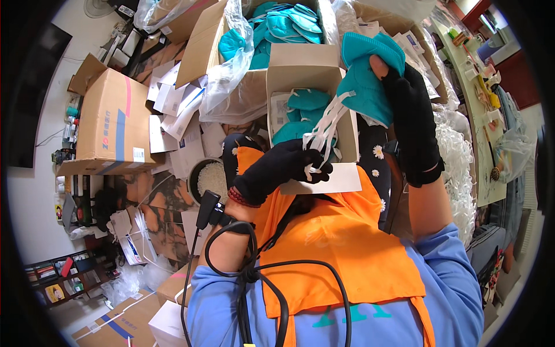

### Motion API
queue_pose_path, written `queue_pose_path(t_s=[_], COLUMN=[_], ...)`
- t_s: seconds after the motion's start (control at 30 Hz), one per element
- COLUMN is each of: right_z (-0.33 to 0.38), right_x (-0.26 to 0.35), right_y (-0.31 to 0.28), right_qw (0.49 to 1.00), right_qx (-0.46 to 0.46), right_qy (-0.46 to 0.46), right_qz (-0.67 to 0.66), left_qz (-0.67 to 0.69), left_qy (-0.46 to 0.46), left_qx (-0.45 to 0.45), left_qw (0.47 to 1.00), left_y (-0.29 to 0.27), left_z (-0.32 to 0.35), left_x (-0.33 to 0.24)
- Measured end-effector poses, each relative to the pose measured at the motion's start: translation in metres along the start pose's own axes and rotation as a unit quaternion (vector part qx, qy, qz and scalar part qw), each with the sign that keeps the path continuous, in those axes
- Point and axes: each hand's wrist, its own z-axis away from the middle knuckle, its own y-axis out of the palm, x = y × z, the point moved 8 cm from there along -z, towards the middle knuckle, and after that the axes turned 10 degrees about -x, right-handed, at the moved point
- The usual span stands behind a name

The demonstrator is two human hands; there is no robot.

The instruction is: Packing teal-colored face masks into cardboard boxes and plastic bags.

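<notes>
My right hand (404, 110), in a black glove with a bare thumb tip, grips a teal face mask (370, 75) above the right side of an open white box. White straps (326, 127) hang from the mask down to my left hand (283, 166). That hand, also in a black glove, is closed on the straps over the box's near edge. Inside the white box (302, 78) on my lap lie several teal masks (303, 118) and a printed leaflet (279, 113).
Beyond the box stands a large carton (199, 43), lined with plastic and heaped with teal masks (283, 26). A brown carton (118, 118) sits at left, near scattered flat papers (188, 150). White straps (454, 168) pile up at right. A black cable (289, 263) crosses my apron.
</notes>
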Motion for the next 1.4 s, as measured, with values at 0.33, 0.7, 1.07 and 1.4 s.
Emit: queue_pose_path(t_s=[0.33,0.7,1.07,1.4], right_z=[-0.001,-0.014,-0.011,-0.006], right_x=[0.000,-0.014,-0.019,-0.025], right_y=[-0.004,-0.031,-0.036,-0.032], right_qw=[1.000,0.995,0.996,0.995], right_qx=[-0.008,-0.083,-0.078,-0.048], right_qy=[-0.013,-0.012,0.003,0.023], right_qz=[-0.009,-0.050,-0.047,-0.087], left_qz=[0.119,-0.013,-0.007,0.038], left_qy=[-0.029,0.070,0.033,-0.007], left_qx=[0.048,-0.011,-0.009,-0.051], left_qw=[0.991,0.997,0.999,0.998], left_y=[0.017,0.010,0.025,0.011], left_z=[0.004,0.001,0.007,-0.003], left_x=[0.005,0.012,-0.001,0.019])
